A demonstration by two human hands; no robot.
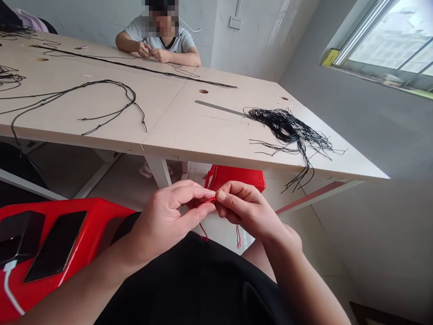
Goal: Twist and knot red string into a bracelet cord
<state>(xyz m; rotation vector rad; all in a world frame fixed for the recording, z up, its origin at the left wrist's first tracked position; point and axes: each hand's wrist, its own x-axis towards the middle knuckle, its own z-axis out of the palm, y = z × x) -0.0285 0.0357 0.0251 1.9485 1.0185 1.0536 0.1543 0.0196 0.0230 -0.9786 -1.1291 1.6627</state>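
Above my lap, in front of the table edge, my left hand [177, 210] pinches a red cord [210, 199] between thumb and fingertips. My right hand [241, 205] grips the same cord right beside it, thumb pressed against the curled index finger. Between the two fingertips a short piece of the cord shows, looking twisted or knotted; most of it is hidden by the fingers. One loose end hangs below my left hand, and a looped strand dangles under my right hand.
On the table [223, 140] lie a bundle of black cords [284, 126], a metal ruler [219, 107] and long black cords [111, 83]. A person [162, 40] sits across, hands together. A red stool [237, 177] stands beneath; another [101, 212] at left bears a phone [57, 246].
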